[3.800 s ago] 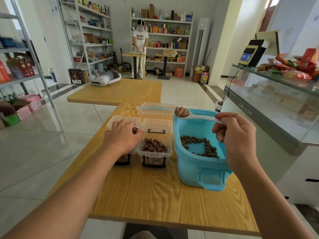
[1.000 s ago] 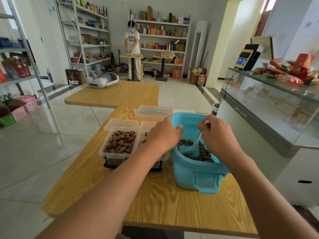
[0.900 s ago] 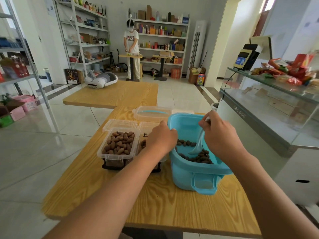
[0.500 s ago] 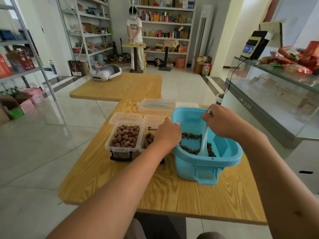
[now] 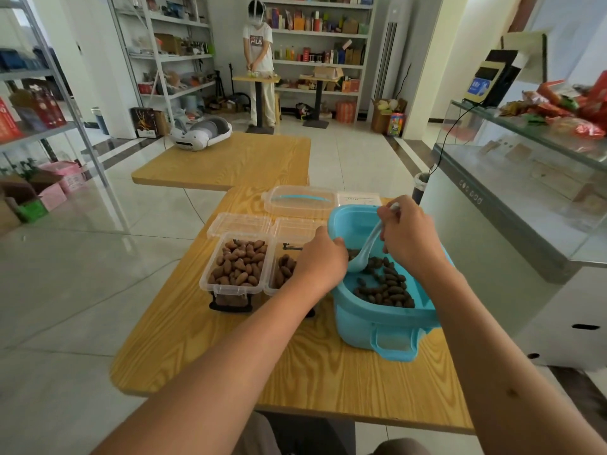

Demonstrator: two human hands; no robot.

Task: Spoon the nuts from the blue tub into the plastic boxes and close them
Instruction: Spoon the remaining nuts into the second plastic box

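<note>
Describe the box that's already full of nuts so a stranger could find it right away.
On the near wooden table, left of the blue tub, two clear plastic boxes sit side by side. The full box is the outer left one, heaped with brown nuts and untouched; its neighbour is partly hidden under the left hand.

Two plastic boxes (image 5: 236, 269) side by side on table (image 5: 315, 366), left of tub (image 5: 387, 323). Nuts (image 5: 386, 285) inside tub. Lid (image 5: 299, 201) behind.
</note>
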